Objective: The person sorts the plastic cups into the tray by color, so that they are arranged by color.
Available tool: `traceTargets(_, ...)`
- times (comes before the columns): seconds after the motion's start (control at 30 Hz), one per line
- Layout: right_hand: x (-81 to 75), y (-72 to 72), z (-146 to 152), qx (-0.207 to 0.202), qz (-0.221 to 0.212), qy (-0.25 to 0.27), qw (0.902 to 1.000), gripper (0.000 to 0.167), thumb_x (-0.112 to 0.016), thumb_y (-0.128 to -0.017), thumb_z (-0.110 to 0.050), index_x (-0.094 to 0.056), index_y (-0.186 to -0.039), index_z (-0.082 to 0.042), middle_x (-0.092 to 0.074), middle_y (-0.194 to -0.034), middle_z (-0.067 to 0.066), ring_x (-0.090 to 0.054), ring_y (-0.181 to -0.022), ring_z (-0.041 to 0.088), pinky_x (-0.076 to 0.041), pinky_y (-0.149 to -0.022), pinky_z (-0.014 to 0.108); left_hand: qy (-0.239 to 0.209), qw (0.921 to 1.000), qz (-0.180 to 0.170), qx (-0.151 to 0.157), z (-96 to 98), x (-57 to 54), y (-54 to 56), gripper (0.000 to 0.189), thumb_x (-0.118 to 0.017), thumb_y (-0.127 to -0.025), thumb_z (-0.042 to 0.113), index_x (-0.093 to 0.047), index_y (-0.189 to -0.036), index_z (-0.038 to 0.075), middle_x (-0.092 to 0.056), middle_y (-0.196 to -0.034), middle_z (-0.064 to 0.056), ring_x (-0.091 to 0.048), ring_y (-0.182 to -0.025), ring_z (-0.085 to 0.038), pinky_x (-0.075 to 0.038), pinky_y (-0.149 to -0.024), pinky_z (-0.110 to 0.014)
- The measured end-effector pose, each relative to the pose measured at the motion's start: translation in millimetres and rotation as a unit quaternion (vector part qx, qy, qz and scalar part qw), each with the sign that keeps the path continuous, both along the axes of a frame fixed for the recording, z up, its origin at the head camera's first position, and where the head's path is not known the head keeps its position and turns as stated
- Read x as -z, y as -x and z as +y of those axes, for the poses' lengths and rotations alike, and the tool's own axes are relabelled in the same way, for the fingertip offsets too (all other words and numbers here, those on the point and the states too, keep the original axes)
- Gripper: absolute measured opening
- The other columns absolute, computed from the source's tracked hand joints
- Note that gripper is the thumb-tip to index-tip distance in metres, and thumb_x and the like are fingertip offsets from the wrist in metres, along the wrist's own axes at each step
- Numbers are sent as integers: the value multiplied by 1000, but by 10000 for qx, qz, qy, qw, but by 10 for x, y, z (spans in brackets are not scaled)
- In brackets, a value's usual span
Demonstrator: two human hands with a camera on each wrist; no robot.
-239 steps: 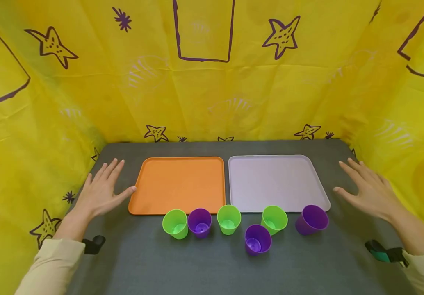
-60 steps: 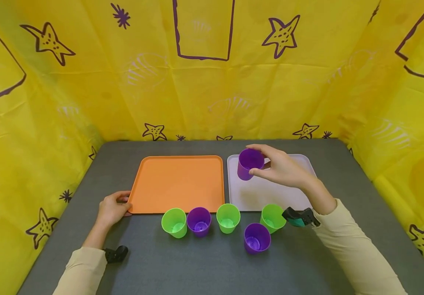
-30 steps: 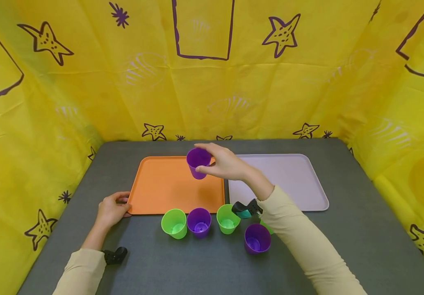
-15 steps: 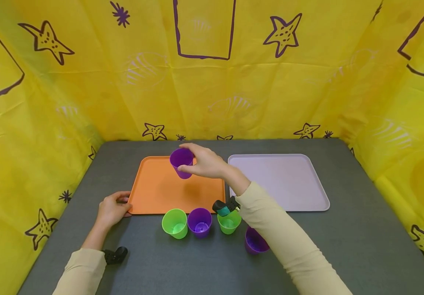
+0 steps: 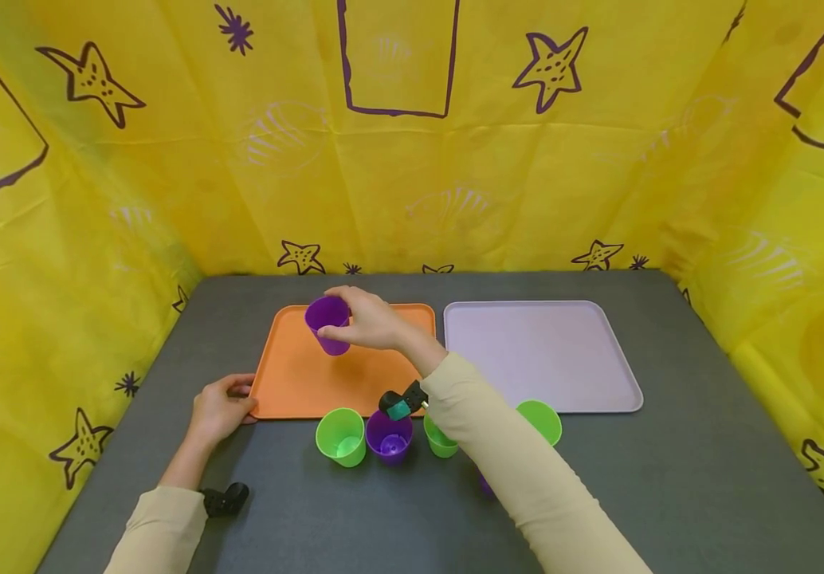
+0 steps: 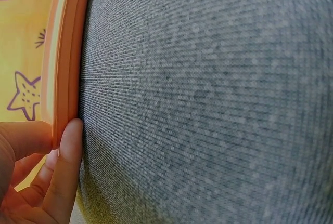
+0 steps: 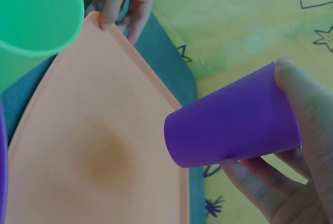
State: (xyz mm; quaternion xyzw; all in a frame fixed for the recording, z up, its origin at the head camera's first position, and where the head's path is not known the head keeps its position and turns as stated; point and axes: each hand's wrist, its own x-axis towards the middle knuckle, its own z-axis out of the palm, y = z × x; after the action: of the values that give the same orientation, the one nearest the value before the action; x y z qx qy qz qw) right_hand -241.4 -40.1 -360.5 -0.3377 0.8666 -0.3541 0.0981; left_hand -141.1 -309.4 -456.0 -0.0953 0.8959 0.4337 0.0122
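My right hand (image 5: 372,320) grips a purple cup (image 7: 234,122) by its side near the rim, holding it above the left half of the orange tray (image 5: 390,383). The cup tilts slightly in the head view, and its shadow falls on the tray under it. My left hand (image 5: 217,410) pinches the tray's near left corner between thumb and fingers. In the left wrist view the thumb and a finger (image 6: 70,146) meet on either side of the orange rim. A grey-lilac tray (image 5: 541,359) lies to the right with nothing on it.
In front of the trays stand a green cup (image 5: 340,438), a second purple cup (image 5: 388,442), another green cup (image 5: 441,438) and a third green cup (image 5: 541,418). One more purple cup is mostly hidden under my right sleeve (image 5: 519,462). Yellow patterned cloth (image 5: 412,175) surrounds the table.
My right hand has picked up the rightmost purple cup and carried it left, from over the lilac tray to over the orange one. My left hand came to the orange tray's corner and stays there.
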Motion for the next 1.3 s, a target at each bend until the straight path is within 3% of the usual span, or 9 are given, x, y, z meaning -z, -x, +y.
traceTargets(0.67, 263, 48, -469, 93, -114, -422, 9990, 68, -63, -84, -43, -39, -138, -9, -54, -121, 6, -54, -106, 15, -50, -82, 18, 25, 10000, -40, -4, -23, 19, 11, 43, -57, -79, -2, -52, -121, -9, -59, -102, -27, -65, -72, -18, -57, -54, -28)
traceTargets(1.3, 370, 18, -685, -24, -328, -739, 9967, 70, -63, -85, -38, -34, -141, -9, -50, -132, 6, -52, -114, 18, -47, -94, 23, -75, 10000, -26, -9, 3, -21, 3, 42, -58, -78, -4, -53, -120, -10, -59, -100, -28, -66, -69, -17, -57, -54, -28)
